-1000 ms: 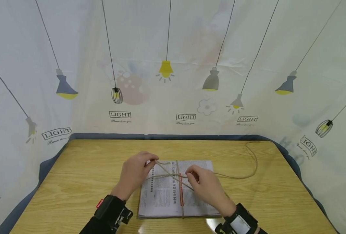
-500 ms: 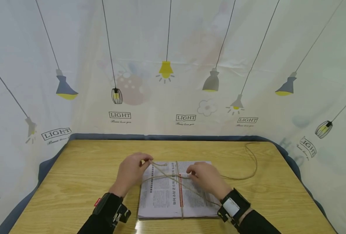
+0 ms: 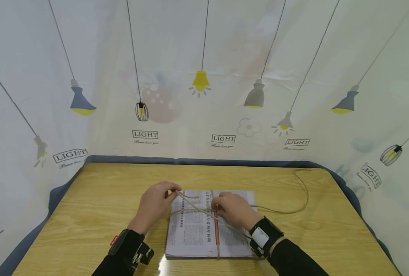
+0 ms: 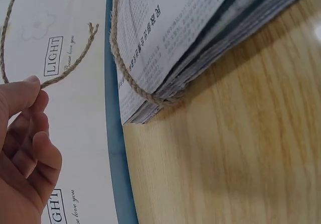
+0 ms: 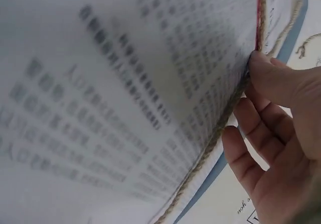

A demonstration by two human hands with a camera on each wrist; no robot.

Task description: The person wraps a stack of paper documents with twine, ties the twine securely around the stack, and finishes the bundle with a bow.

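A stack of newspapers (image 3: 190, 237) lies on the table with brown twine (image 4: 131, 82) running across it both ways. At the stack's far left corner, my left hand (image 3: 154, 203) pinches the twine near one end; the short frayed tail (image 4: 79, 59) sticks out past the fingertips in the left wrist view. From there a strand slants over the paper toward the near right. My right hand (image 3: 237, 211) is over the middle of the stack, where the strands cross. In the right wrist view its thumb and forefinger pinch the twine; the other fingers are loosely bent.
The wooden table (image 3: 104, 207) surrounds the stack. A long length of twine (image 3: 306, 195) curves from the stack to the table's back right. Behind the table hangs a pale cloth (image 3: 177, 149) printed with lamps, with a dark blue border along the table's edge.
My right hand has moved left to where the strands cross, and its forearm now shows more. The left hand drew the twine slightly left, then stayed put. The head view has shifted a little.
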